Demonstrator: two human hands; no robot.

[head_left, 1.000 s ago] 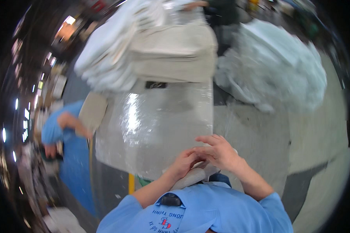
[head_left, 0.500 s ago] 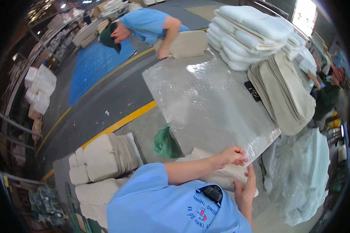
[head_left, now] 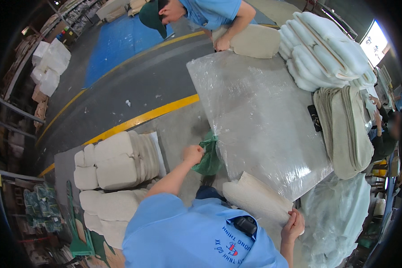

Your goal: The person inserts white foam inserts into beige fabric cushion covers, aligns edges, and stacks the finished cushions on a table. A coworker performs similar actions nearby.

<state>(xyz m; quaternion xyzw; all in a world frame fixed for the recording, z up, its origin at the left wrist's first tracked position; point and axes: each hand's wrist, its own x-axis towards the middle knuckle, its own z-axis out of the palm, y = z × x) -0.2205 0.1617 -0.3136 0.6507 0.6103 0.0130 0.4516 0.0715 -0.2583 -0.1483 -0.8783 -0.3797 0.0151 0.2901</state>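
Observation:
My left hand is at the mouth of a green bag that hangs from the table's near left corner. Its fingers are curled closed, and whatever they may hold is too small to make out. Close to my body, my right hand grips the right end of a beige fabric pad. The pad lies along the near edge of a table wrapped in clear plastic film, its far edge slightly raised.
Stacks of beige pads stand on my left. Folded beige pads and white padding are piled on the table's right side. Plastic-wrapped material is at lower right. A co-worker handles another beige pad across the table.
My left hand has moved left from beside my right hand to the green bag. My right hand, earlier with fingers extended, now grips the pad's end. The view has shifted.

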